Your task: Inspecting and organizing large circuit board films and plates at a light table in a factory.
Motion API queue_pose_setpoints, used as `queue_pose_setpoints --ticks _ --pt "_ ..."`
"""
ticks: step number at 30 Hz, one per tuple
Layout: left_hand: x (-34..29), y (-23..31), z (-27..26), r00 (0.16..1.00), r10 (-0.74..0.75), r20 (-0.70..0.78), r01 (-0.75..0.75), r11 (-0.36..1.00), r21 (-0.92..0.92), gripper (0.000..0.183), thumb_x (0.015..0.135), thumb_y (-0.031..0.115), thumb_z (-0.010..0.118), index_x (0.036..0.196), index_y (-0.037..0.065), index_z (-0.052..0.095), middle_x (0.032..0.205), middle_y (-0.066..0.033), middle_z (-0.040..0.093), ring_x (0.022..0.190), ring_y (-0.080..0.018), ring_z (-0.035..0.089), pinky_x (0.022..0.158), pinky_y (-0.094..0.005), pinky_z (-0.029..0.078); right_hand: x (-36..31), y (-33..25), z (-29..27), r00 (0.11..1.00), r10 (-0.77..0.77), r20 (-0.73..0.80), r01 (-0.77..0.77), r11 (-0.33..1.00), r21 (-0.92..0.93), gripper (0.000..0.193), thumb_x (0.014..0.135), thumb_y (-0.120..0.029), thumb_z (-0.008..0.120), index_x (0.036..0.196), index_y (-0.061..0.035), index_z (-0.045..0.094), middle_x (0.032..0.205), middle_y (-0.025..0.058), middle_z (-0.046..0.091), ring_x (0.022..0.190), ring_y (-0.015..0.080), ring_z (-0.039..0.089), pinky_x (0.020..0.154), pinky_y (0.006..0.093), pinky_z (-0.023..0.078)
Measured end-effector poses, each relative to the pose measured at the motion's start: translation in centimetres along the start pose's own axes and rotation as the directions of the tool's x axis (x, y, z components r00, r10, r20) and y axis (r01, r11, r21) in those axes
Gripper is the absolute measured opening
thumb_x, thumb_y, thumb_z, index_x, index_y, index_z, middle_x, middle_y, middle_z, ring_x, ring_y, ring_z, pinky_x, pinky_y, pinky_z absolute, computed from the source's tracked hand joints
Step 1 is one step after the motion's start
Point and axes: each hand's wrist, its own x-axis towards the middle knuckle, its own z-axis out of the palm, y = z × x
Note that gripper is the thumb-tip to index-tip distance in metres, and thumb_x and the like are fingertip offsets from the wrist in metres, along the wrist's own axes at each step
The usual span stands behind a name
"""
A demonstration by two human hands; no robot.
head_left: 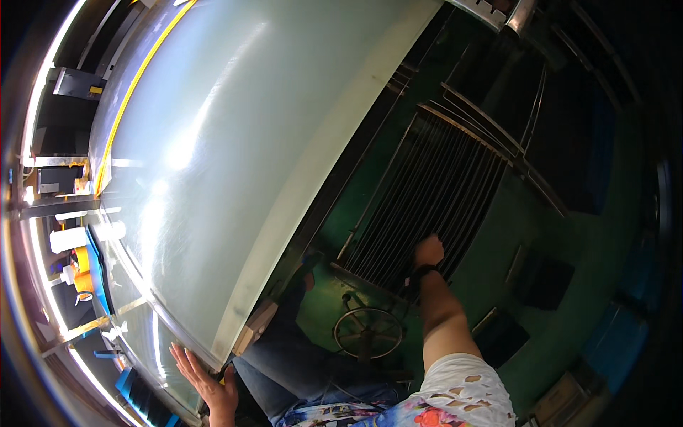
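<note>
At the lower left, my left hand (206, 378) is open, its fingers stretched out along the near corner of a large, pale, glossy tabletop (235, 142). My right hand (429, 250), with a dark band on its wrist, is curled closed above or against a dark slatted rack (434, 185). From here I cannot see the inside of the fist or whether it touches the slats. A spoked handwheel (368, 332) sits between my legs and the rack.
A yellow strip (146, 60) runs along the tabletop's far left side. Beyond the left edge are lit shelves with an orange container (84, 267) and blue items (135, 391). Dark boxy stools (544, 277) and a cardboard box (558, 398) stand on the green floor at right.
</note>
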Motion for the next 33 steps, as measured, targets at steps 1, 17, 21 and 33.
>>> queue_pose_setpoints --ticks 1,17,21,33 --pt "0.0 0.0 0.0 1.000 0.002 0.003 -0.002 1.000 -0.002 0.083 0.082 0.041 0.057 0.146 0.012 0.012 0.150 -0.0209 0.012 0.138 -0.0427 0.010 0.107 -0.0591 0.010 0.5 -0.1 -0.4 1.000 0.004 0.000 -0.004 1.000 -0.002 0.021 0.086 -0.009 0.051 0.100 0.0040 0.059 0.094 0.0188 0.065 0.085 0.0348 0.065 0.073 0.0402 0.054" --pt "0.2 -0.1 -0.3 1.000 0.020 -0.004 -0.021 0.999 -0.042 0.098 0.064 0.007 0.067 0.145 0.011 0.012 0.149 -0.0210 0.013 0.137 -0.0425 0.011 0.110 -0.0544 0.012 4.4 -0.3 1.4 0.973 0.175 0.150 -0.204 0.958 0.201 0.024 0.084 -0.012 0.053 0.097 0.0062 0.059 0.091 0.0208 0.066 0.085 0.0345 0.066 0.071 0.0408 0.054" --pt "0.4 0.5 0.0 1.000 -0.001 0.005 0.001 0.999 -0.054 0.102 0.061 0.010 0.069 0.146 0.013 0.012 0.150 -0.0197 0.011 0.138 -0.0421 0.011 0.110 -0.0545 0.011 5.9 1.9 1.5 0.971 -0.013 0.241 -0.032 0.983 0.182 0.024 0.079 -0.010 0.059 0.095 0.0077 0.060 0.094 0.0224 0.065 0.086 0.0316 0.066 0.069 0.0405 0.054" --pt "0.2 -0.2 0.2 1.000 -0.016 0.005 0.016 0.999 -0.032 0.095 0.070 0.026 0.067 0.146 0.012 0.012 0.151 -0.0192 0.010 0.139 -0.0406 0.008 0.110 -0.0548 0.009 3.9 -0.2 0.0 0.991 0.119 0.067 -0.127 0.985 0.119 0.022 0.082 -0.016 0.059 0.092 0.0028 0.064 0.091 0.0191 0.066 0.085 0.0337 0.065 0.073 0.0425 0.053"
